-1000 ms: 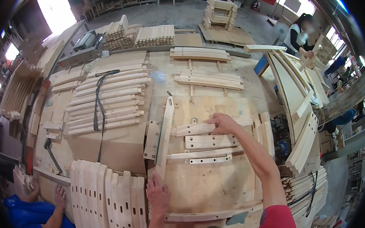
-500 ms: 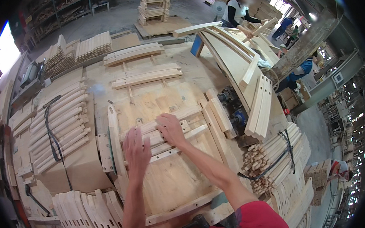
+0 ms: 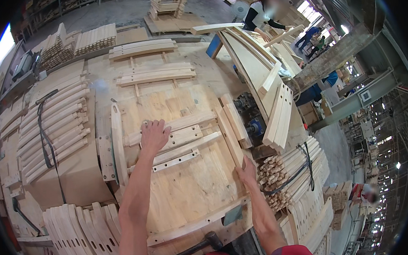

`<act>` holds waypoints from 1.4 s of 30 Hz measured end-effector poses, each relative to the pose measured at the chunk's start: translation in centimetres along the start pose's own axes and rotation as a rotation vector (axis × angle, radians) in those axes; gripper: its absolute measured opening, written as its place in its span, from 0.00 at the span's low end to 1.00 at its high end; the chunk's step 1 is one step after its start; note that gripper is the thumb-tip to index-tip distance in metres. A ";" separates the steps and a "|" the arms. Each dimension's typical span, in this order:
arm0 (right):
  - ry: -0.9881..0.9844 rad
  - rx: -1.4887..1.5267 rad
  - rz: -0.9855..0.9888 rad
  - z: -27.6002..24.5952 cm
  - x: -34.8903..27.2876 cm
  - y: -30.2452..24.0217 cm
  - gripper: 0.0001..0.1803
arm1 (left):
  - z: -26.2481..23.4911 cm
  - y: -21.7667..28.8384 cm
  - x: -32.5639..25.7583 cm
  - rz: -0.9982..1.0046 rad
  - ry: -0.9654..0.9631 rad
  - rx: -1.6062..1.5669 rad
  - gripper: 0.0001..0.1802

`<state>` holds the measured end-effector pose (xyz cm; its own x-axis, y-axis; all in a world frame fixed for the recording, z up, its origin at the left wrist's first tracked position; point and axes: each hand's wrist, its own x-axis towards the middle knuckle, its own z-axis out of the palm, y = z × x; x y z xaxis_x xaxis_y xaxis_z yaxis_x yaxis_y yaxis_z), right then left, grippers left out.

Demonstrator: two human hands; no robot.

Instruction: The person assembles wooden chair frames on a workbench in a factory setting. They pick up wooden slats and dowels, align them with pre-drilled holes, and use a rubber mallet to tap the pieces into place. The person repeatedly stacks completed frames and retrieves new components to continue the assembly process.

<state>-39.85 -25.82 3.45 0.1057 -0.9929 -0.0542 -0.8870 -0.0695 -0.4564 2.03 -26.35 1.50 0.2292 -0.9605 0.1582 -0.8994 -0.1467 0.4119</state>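
Note:
My left hand (image 3: pixel 155 135) lies over a wooden crosspiece (image 3: pixel 191 120), its fingers stretched across the wood near the left end. Toward me from it lie a short board with dark holes (image 3: pixel 184 136) and a thin slat (image 3: pixel 204 142). A pale strip with holes (image 3: pixel 175 161) sits beside that slat. My right hand (image 3: pixel 248 173) is closed round the near part of a long wooden rail (image 3: pixel 228 134), which runs along the right of these pieces. Opposite, a left rail with a slot (image 3: pixel 116 127) stands at the left side.
A black mallet (image 3: pixel 213 240) lies at the near edge, by a wooden front bar (image 3: pixel 186 227). Strapped bundles of sticks (image 3: pixel 57 128) lie left, others (image 3: pixel 287 172) right. Slotted boards (image 3: pixel 83 230) stand near left. A co-worker (image 3: pixel 262 19) handles wood at the far bench (image 3: pixel 247 67).
My right hand has left the crosspieces and moved right and nearer, onto the right rail. My left hand has moved slightly farther onto the crosspiece. The view has shifted, uncovering the mallet.

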 end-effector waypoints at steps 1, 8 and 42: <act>-0.019 0.042 -0.010 0.1 0.3 -0.1 0.39 | -0.2 -0.4 0.1 -0.015 -0.012 0.006 0.22; -0.034 0.179 -0.005 1.8 -0.2 -1.0 0.36 | -0.3 -1.8 -0.6 -0.048 0.039 0.042 0.19; 0.018 0.082 0.007 2.2 -1.4 -0.7 0.39 | 6.0 12.7 -1.2 0.387 -0.169 0.061 0.26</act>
<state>-38.42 -24.17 1.86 0.0907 -0.9950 -0.0419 -0.8479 -0.0551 -0.5272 -11.90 -28.45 1.11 -0.1896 -0.9720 0.1389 -0.9285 0.2235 0.2966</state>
